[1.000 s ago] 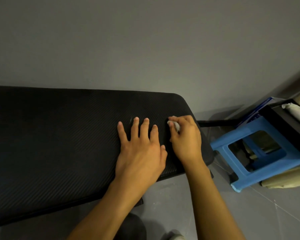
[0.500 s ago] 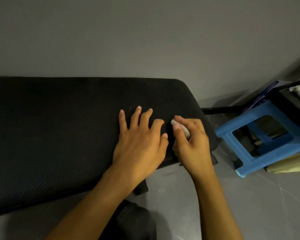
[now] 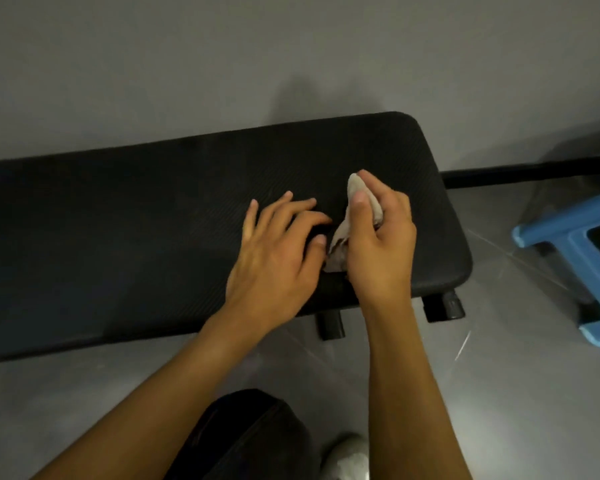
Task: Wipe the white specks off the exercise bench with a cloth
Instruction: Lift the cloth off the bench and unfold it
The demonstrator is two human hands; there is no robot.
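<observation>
Both hands were over the right end of the long black padded exercise bench, which ran across the middle of the frame. The left hand rested on the pad with loose, spread fingers and held nothing. The right hand pinched a small crumpled pale grey cloth between thumb and fingers, just beside the left hand. Because the cloth was bunched up so small, it might miss specks or slip from the pinch during a hard rub. The bench top looked dark and ribbed, and no white specks showed on it.
</observation>
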